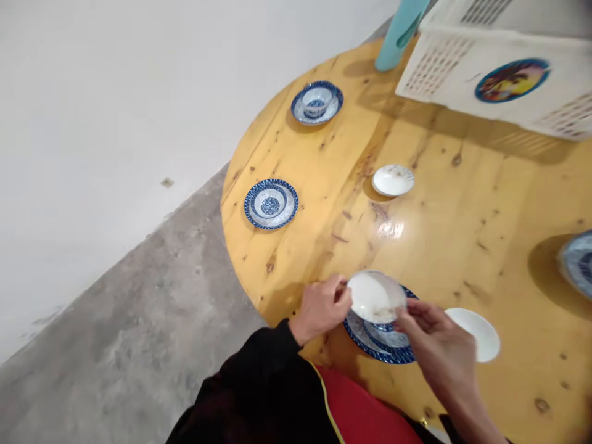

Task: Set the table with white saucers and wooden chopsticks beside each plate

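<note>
Between my two hands a small white dish [375,295] is held by its rim. My left hand [326,306] pinches its left edge, and my right hand [437,336] grips its right edge with thumb and fingers. Right below the dish is a blue-and-white patterned plate [370,349] with a smaller blue-patterned piece on it, partly hidden by the dish and my right hand. A plain white dish [481,336] lies on the table just right of my right hand, which covers part of it.
The round wooden table [333,203] also bears two blue-and-white settings, a nearer plate [293,203] and a farther plate [337,102]. White small dishes [391,180] sit mid-table. A white plastic crate [457,80], a teal container [391,52] and stacked blue crockery [580,262] stand around.
</note>
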### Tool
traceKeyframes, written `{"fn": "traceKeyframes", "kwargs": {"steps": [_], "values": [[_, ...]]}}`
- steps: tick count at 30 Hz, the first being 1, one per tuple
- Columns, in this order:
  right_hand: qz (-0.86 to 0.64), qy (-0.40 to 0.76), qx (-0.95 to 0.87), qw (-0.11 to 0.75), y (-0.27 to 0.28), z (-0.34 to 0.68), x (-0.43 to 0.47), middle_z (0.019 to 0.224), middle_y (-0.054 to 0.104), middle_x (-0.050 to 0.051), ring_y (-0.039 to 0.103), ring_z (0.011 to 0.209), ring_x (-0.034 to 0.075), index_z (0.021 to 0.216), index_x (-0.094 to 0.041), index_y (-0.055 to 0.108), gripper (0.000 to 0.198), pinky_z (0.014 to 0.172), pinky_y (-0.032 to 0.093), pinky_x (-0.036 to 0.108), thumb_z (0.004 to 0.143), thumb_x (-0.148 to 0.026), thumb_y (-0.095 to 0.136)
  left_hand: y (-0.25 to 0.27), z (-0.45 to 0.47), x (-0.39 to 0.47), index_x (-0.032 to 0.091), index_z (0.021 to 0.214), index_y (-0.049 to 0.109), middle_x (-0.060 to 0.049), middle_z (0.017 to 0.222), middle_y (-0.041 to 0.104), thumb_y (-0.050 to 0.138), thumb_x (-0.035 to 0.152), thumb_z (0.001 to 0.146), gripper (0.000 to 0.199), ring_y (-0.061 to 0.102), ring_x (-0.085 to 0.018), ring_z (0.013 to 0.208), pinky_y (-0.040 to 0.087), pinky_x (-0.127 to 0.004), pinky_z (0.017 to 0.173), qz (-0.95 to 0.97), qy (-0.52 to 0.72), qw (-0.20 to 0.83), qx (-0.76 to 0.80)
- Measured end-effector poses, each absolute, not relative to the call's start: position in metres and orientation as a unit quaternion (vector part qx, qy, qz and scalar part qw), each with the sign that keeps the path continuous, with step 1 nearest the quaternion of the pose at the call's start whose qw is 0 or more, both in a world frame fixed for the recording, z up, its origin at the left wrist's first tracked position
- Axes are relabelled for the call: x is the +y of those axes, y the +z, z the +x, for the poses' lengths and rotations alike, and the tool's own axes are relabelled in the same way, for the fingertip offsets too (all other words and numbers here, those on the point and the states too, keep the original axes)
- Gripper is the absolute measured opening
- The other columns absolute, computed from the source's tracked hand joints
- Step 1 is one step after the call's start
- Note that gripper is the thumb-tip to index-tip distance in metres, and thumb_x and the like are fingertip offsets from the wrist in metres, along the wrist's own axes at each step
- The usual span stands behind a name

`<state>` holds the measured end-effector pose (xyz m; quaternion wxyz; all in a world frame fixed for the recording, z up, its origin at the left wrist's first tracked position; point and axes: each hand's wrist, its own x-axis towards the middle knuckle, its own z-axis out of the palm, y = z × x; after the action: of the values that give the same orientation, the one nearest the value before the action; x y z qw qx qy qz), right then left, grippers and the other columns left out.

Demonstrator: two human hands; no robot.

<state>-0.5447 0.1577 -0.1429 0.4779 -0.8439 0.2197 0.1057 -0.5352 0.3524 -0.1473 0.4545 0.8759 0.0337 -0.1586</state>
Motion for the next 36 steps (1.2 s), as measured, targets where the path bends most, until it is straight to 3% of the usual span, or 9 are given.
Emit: {"fn": "traceKeyframes", "kwargs": {"steps": [4,11,17,29,36], "values": [[-0.796,0.15,0.176,0.56,-0.156,-0.582,0.186,0.075,0.071,0.008,0.071,0.066,0.029,0.084,-0.028,0.064,0.032,0.064,0.06,0.043,0.065,-0.054,0.066,-0.144,-0.596,0.381,0.029,0.097,0.06,0.0,0.077,0.069,0.046,0.036,0.096,0.016,0.064,-0.018,0.068,0.047,-0.031,0.069,0.867,-0.124,0.47,0.112],[-0.79,0.183,0.104,0.576,-0.169,-0.644,0.209,0.073,0.069,0.007,0.067,0.063,0.024,0.081,-0.021,0.064,0.035,0.064,0.052,0.037,0.068,-0.052,0.056,-0.148,-0.685,0.391,0.023,0.089,0.059,0.004,0.063,0.055,0.048,0.031,0.095,0.015,0.055,-0.014,0.06,0.039,-0.025,0.063,0.886,-0.049,0.427,0.171],[-0.77,0.2,0.132,0.591,-0.177,-0.683,0.217,0.069,0.067,0.006,0.064,0.061,0.022,0.079,-0.02,0.061,0.035,0.06,0.049,0.034,0.065,-0.051,0.055,-0.158,-0.713,0.401,0.022,0.087,0.061,0.005,0.062,0.056,0.051,0.03,0.094,0.014,0.056,-0.012,0.059,0.039,-0.022,0.06,0.88,-0.07,0.432,0.185],[-0.742,0.111,0.259,0.608,-0.196,-0.627,0.322,0.06,0.065,0.004,0.061,0.053,0.019,0.073,-0.021,0.06,0.021,0.051,0.048,0.029,0.061,-0.038,0.06,-0.178,-0.606,0.507,0.019,0.088,0.067,0.002,0.071,0.064,0.056,0.029,0.093,0.016,0.06,-0.011,0.064,0.044,-0.021,0.065,0.863,-0.107,0.49,0.063],[-0.675,0.033,0.404,0.616,-0.198,-0.58,0.4,0.057,0.064,0.001,0.062,0.051,0.017,0.071,-0.021,0.059,0.009,0.049,0.049,0.025,0.063,-0.024,0.061,-0.201,-0.528,0.578,0.019,0.109,0.068,0.001,0.077,0.065,0.06,0.028,0.092,0.021,0.062,-0.014,0.066,0.048,-0.024,0.066,0.834,-0.212,0.508,-0.042]]}}
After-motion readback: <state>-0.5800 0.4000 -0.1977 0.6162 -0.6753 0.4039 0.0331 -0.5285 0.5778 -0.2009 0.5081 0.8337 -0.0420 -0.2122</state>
